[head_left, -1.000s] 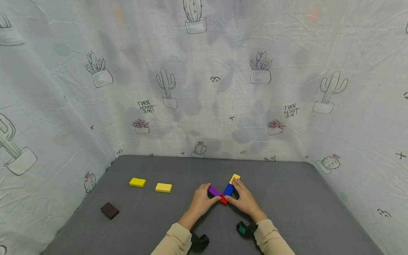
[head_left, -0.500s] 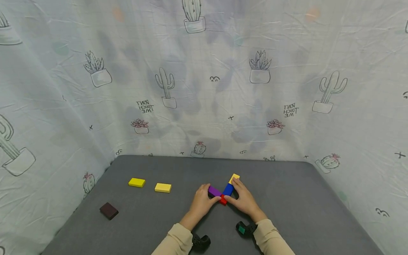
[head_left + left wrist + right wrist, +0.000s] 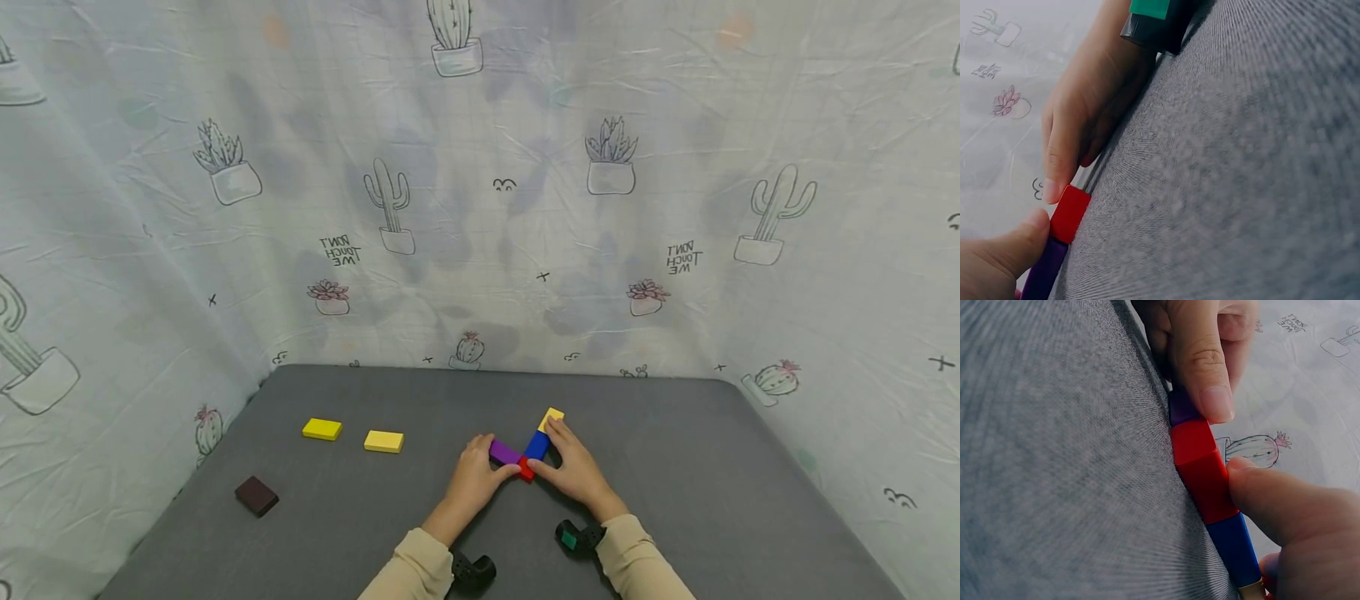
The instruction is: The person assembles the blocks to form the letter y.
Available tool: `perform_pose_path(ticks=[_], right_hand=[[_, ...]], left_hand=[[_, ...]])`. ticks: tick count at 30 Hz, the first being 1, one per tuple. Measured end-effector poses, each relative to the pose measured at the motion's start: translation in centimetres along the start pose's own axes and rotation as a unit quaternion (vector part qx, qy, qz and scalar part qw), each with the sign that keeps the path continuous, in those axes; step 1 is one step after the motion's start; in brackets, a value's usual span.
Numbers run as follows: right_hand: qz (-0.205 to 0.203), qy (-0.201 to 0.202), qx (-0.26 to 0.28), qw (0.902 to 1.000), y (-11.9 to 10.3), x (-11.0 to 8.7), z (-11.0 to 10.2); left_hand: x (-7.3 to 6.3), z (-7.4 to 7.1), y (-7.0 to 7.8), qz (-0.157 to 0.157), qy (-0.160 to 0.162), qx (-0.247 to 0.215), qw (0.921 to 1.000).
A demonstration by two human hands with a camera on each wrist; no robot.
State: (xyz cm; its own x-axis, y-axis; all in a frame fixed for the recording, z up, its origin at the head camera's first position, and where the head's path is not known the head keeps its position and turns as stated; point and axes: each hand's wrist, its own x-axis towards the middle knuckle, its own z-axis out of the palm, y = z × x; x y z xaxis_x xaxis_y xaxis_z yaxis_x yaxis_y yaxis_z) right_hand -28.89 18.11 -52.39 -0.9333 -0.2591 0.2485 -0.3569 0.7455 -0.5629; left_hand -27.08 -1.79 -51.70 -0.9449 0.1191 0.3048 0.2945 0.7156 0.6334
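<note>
On the grey table, several coloured blocks meet in a V in the head view. The left hand (image 3: 474, 477) grips a purple block (image 3: 506, 452), its thumb by the red block (image 3: 527, 469) at the V's point. In the left wrist view the purple block (image 3: 1045, 267) touches the end of the red block (image 3: 1070, 214). The right hand (image 3: 576, 469) grips the other arm of the V, a blue block (image 3: 537, 446) with a yellow block (image 3: 552, 415) at its far end. Its thumb touches the red block (image 3: 1207, 481) in the right wrist view; its other fingertips are mostly hidden there.
To the left lie a bright yellow block (image 3: 322, 429), a paler yellow block (image 3: 384, 442) and a dark brown block (image 3: 257, 497). Black wrist devices (image 3: 474, 572) sit under both wrists. A cactus-print curtain (image 3: 480, 208) stands behind the table.
The purple block has shifted slightly, and less of its dark near side shows now. Its red neighbour has edged away from the person. The right hand stays almost still.
</note>
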Motion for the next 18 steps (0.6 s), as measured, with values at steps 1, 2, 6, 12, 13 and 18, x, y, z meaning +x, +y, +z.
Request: perform_pose_path(ticks=[1,2,6,12,13,18], right_hand=[[0.000,0.000,0.000,1.0000,0.0,0.0,0.0],[0.000,0.000,-0.001,1.0000,0.0,0.0,0.0],[0.001,-0.001,-0.002,1.0000,0.1,0.1,0.1],[-0.002,0.004,0.003,1.0000,0.1,0.1,-0.1],[-0.003,0.004,0.002,1.0000,0.1,0.1,-0.1],[-0.002,-0.002,-0.002,1.0000,0.1,-0.1,0.1]], left_hand=[[0.0,0.0,-0.1,0.000,-0.002,-0.004,1.0000],[-0.1,0.0,-0.2,0.003,-0.004,-0.008,1.0000],[-0.2,-0.1,-0.6,0.009,-0.014,-0.031,0.9994],[-0.1,-0.4,-1.3,0.022,-0.016,-0.079,0.9965],[-0.1,-0.5,-1.4,0.024,-0.015,-0.086,0.9959],[-0.5,-0.7,-1.8,0.011,-0.014,-0.111,0.9936]])
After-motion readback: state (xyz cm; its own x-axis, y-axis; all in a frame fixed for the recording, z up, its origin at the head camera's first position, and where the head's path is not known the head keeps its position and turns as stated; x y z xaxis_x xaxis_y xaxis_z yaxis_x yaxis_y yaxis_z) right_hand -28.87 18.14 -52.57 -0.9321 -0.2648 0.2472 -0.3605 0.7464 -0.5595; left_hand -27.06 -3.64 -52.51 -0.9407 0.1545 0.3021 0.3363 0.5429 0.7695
